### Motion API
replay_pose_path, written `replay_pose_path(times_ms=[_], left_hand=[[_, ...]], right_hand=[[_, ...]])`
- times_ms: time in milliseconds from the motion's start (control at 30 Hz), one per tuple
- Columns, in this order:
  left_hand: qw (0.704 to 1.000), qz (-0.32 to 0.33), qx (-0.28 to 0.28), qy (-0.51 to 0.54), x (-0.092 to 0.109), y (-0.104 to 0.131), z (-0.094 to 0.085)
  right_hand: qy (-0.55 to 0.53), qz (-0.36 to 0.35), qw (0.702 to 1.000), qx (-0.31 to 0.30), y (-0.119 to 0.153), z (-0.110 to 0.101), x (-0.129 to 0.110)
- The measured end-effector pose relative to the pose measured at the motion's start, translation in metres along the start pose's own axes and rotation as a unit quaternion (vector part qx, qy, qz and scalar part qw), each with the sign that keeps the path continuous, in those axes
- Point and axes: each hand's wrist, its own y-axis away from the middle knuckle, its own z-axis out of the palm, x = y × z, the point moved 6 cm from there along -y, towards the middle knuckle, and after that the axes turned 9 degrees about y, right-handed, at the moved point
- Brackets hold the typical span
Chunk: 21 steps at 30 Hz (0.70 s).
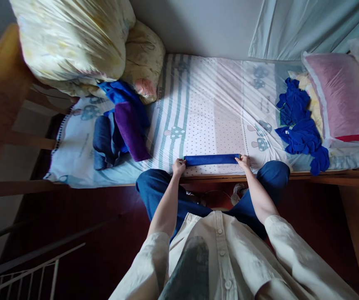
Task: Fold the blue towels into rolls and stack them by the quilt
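Observation:
A blue cloth (211,160), folded into a long narrow strip, lies along the front edge of the bed. My left hand (179,166) grips its left end, and my right hand (243,162) pinches its right end. Both hands are closed, with the strip stretched straight between them. Rolled cloths lie on the bed to the left, a purple one (131,131) and a dark blue one (102,142), with a loose blue cloth (121,93) behind them. Crumpled blue cloths (302,135) are heaped at the right.
The bed sheet (204,104) has stripes, dots and mushroom prints. A yellow bundle (73,37) stands at the back left. A pink pillow (342,91) rests at the right. The wooden bed rail (348,176) runs along the front, and a wooden post (7,83) rises at the left.

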Motion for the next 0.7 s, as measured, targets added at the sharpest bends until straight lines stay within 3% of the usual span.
replay_pose_path(times_ms=[267,467,700], left_hand=[[0.999,-0.001,0.032,0.007,0.005,0.022,-0.005],[0.998,-0.014,0.043,0.042,0.015,0.02,-0.006],[0.99,-0.009,0.042,0.134,0.036,0.02,-0.008]], right_hand=[[-0.014,-0.008,1.0,0.023,0.01,-0.006,-0.005],[0.004,-0.025,0.997,0.073,0.019,-0.015,-0.007],[-0.003,-0.049,0.997,0.066,0.03,-0.024,-0.001]])
